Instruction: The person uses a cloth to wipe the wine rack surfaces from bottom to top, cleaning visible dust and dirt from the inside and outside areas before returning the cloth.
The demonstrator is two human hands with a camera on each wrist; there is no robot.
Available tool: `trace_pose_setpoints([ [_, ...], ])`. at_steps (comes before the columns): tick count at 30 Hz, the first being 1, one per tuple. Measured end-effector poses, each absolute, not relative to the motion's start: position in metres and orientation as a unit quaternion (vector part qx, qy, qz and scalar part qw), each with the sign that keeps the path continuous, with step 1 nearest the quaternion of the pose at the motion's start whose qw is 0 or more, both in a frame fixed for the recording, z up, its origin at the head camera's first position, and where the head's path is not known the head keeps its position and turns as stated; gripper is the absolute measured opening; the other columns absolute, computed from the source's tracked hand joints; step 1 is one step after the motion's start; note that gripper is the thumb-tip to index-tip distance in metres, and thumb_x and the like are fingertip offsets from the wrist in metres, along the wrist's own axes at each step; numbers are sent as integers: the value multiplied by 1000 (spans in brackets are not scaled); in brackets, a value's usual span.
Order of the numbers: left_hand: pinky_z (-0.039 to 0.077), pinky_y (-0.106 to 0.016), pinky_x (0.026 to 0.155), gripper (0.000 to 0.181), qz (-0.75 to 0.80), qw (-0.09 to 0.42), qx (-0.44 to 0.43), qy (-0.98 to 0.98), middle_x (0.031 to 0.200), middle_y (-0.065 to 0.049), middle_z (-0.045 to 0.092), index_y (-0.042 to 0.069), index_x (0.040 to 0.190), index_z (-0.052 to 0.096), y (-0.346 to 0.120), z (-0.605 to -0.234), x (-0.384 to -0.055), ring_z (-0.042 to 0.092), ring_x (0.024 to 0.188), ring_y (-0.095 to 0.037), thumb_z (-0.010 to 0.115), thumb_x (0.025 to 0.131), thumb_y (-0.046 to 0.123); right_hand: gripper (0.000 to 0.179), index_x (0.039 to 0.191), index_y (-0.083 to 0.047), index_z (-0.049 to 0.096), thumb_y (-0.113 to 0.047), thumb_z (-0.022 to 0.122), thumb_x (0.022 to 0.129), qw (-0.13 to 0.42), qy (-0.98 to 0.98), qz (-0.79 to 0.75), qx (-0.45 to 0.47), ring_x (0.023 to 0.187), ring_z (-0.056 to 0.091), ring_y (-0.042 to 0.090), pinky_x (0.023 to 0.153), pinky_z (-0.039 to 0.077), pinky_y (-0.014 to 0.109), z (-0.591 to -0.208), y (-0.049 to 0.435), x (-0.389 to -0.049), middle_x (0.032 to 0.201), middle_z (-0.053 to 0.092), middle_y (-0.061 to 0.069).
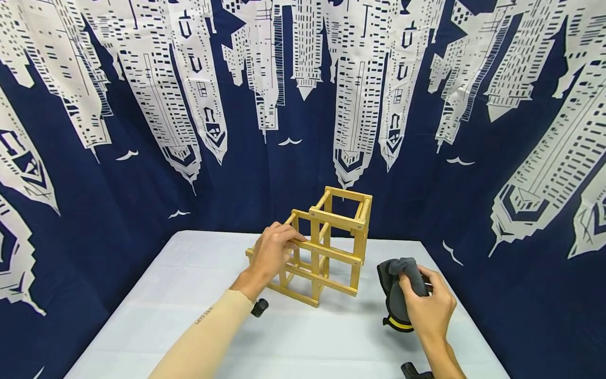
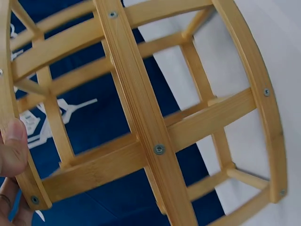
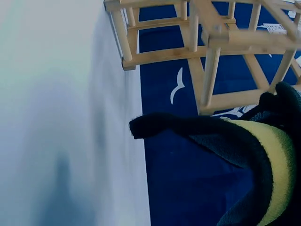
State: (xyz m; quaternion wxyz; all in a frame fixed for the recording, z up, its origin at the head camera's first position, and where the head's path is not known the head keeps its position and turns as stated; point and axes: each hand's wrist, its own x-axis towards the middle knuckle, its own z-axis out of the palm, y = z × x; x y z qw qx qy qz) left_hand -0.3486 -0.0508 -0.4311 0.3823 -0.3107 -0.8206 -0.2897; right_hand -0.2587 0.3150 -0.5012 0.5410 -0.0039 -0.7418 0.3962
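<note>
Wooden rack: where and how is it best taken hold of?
Probably by the left end of the middle front rail of the wooden rack, from above on the person's left, where the left hand grips. The rail is slim with open cells beside it, letting a hand close round it. The right hand holds gray cloth.

Okay, so the curtain (image 1: 303, 168) is done in deep navy, printed all over with white upside-down skyscrapers detailed in navy lines and window dashes, and scattered with little white birds. The table (image 1: 331, 337) is covered in plain bluish white. Warm honey tones and fine grain are shown on the wooden rack (image 1: 314, 248), dotted with silvery screw heads (image 2: 159, 149). The grey fabric piece (image 1: 400, 300) is edged in black and striped with bright yellow. Dark lettering is printed on the cream sleeve (image 1: 208, 331).
</note>
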Motion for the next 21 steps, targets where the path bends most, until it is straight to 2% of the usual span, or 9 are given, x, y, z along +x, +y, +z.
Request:
trace_pose_setpoints([
  [5,69,-37,85,31,-320,352,-314,-821,103,-1,87,15,100,89,-64,-430,-354,73,96,-25,88,91,-15,34,121,5,85,-1,94,89,529,-749,399,-9,93,58,-26,84,46,-1,-504,315,-258,107,86,25],
  [10,68,-45,95,24,-336,307,-321,-830,110,-4,87,13,105,89,-72,-426,-354,75,107,-29,89,93,-7,33,120,4,85,0,94,88,527,-749,401,-7,91,59,-26,84,47,-1,-510,314,-257,107,86,24],
  [14,65,-51,106,23,-346,270,-312,-843,122,-3,85,14,116,90,-73,-424,-347,74,120,-30,92,97,1,33,120,4,85,0,94,89,524,-750,403,-9,91,59,-25,84,47,-1,-513,313,-257,107,86,23],
  [17,64,-55,109,22,-349,302,-308,-832,126,-4,84,13,117,90,-67,-427,-337,75,123,-31,96,96,9,33,121,4,85,0,94,89,518,-755,402,-11,91,59,-24,85,47,-1,-514,312,-258,108,86,23],
  [21,63,-58,104,24,-341,413,-304,-788,117,-4,85,13,109,89,-44,-433,-320,79,115,-31,103,90,17,33,120,3,85,0,95,89,512,-757,405,-9,90,59,-23,84,47,0,-516,311,-259,106,85,22],
])
